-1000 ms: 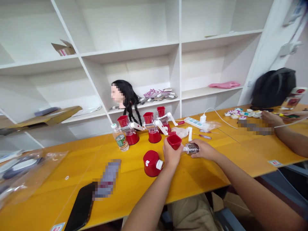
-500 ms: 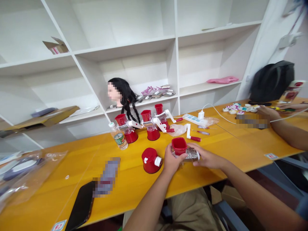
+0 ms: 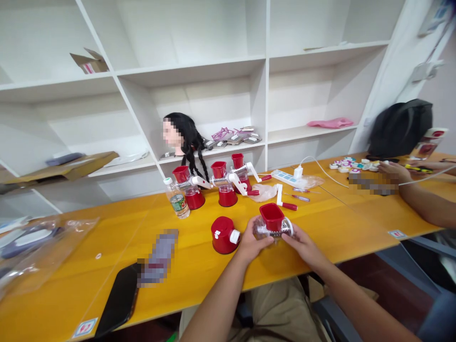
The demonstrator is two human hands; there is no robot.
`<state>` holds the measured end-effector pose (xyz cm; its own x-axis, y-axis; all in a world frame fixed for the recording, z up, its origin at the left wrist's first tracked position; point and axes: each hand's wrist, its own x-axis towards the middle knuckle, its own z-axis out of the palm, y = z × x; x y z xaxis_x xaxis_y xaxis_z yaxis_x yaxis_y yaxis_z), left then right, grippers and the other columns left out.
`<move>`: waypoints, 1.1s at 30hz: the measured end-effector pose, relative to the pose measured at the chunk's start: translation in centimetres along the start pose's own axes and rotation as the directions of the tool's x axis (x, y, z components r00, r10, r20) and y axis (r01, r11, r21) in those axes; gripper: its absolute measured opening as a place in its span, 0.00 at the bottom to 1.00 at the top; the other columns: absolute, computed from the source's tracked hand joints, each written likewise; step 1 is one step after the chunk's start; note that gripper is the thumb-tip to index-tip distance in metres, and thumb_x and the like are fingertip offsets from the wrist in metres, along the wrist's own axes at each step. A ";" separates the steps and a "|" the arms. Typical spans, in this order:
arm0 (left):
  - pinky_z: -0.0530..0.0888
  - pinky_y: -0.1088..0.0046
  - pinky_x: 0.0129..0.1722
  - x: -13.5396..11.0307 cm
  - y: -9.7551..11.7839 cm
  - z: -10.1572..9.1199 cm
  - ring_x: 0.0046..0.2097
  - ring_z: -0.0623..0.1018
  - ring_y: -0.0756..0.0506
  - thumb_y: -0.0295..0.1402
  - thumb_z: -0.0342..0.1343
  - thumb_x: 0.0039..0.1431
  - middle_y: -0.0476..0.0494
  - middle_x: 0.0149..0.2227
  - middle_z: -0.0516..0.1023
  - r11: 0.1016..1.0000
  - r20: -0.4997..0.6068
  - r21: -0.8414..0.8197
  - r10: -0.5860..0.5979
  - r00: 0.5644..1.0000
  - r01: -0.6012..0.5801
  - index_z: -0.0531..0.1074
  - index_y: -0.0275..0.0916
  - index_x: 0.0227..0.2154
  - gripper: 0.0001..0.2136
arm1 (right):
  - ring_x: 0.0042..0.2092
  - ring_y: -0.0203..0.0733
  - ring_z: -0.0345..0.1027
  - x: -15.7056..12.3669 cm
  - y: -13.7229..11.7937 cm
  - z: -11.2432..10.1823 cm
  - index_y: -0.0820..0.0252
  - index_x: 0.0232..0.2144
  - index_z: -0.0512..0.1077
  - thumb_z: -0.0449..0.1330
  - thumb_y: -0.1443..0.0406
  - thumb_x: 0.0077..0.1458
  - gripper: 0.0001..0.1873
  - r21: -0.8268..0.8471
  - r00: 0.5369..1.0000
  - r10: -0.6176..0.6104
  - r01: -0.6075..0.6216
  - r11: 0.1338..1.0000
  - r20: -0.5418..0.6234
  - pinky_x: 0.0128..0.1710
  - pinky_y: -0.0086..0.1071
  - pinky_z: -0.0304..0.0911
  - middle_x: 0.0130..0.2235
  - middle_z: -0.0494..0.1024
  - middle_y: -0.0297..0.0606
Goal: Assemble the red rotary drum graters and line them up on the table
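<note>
Between my hands is the upper body of a rotary grater (image 3: 271, 216), with a red square hopper, a clear barrel and a metal drum inside it. My left hand (image 3: 252, 242) wraps the barrel's left side. My right hand (image 3: 302, 243) grips its right end, by the drum's white rim. To the left of my left hand stands a red grater base (image 3: 223, 235) with a white knob facing right. A loose crank handle (image 3: 285, 200), white with a red grip, lies behind the grater body. Several assembled graters (image 3: 227, 185) stand farther back.
A water bottle (image 3: 178, 202) stands beside the graters. Screwdrivers (image 3: 301, 197) and a power strip (image 3: 285, 176) lie at the back right. A black phone (image 3: 119, 297) rests at the front left. At right, another person's hand (image 3: 394, 172) is near small coloured pieces (image 3: 344, 165).
The metal drum, which stuck out on the right, is now deeper in the clear barrel. My right hand has moved left with it, closer to my left hand.
</note>
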<state>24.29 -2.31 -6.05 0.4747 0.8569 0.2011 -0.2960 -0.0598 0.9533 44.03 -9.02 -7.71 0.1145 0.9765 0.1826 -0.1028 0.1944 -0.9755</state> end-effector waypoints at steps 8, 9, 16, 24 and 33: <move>0.71 0.56 0.61 -0.1 0.3 0.2 0.57 0.77 0.36 0.33 0.79 0.36 0.37 0.56 0.78 0.998 -0.009 -0.043 -0.042 0.999 0.041 0.70 0.41 0.54 0.39 | 0.59 0.62 0.73 0.6 -0.4 -0.1 0.49 0.38 0.83 0.68 0.45 0.55 0.18 0.275 0.997 0.072 -0.070 0.959 0.002 0.61 0.54 0.66 0.48 0.86 0.41; 0.71 0.57 0.60 -0.1 0.4 0.2 0.56 0.78 0.37 0.33 0.79 0.36 0.37 0.55 0.78 0.998 -0.004 -0.037 -0.043 0.999 0.043 0.70 0.41 0.54 0.39 | 0.59 0.62 0.73 0.7 -0.3 -0.2 0.48 0.37 0.83 0.68 0.45 0.55 0.17 0.275 0.998 0.067 -0.061 0.959 -0.014 0.61 0.54 0.66 0.48 0.86 0.40; 0.75 0.62 0.53 -0.3 0.5 0.5 0.50 0.80 0.40 0.33 0.79 0.35 0.39 0.53 0.78 0.998 0.011 -0.051 -0.034 0.999 0.035 0.69 0.42 0.54 0.39 | 0.59 0.62 0.73 0.8 -0.8 -0.6 0.49 0.40 0.84 0.68 0.47 0.55 0.17 0.305 0.991 0.094 -0.118 0.945 0.091 0.61 0.54 0.66 0.49 0.86 0.43; 0.75 0.63 0.52 -0.5 0.2 0.4 0.49 0.80 0.40 0.34 0.79 0.36 0.42 0.51 0.78 0.999 0.034 0.039 -0.021 0.999 0.020 0.70 0.43 0.53 0.38 | 0.59 0.58 0.73 0.7 -0.2 0.4 0.52 0.44 0.83 0.63 0.42 0.59 0.24 0.242 0.989 0.111 -0.133 0.961 0.103 0.62 0.51 0.64 0.48 0.86 0.42; 0.75 0.56 0.56 -0.1 -1.0 0.1 0.56 0.78 0.38 0.39 0.80 0.36 0.32 0.61 0.69 0.999 -0.083 0.007 0.036 0.996 -0.035 0.61 0.44 0.45 0.37 | 0.53 0.56 0.76 0.8 0.7 0.9 0.49 0.44 0.80 0.70 0.49 0.55 0.18 0.166 0.986 0.015 0.013 0.986 -0.169 0.57 0.47 0.68 0.48 0.85 0.37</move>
<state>24.61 -2.34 -7.03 0.3934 0.8938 0.2156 -0.3068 -0.0935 0.9472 43.13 -7.97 -8.15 0.2781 0.9496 0.1446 -0.2639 0.2203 -0.9391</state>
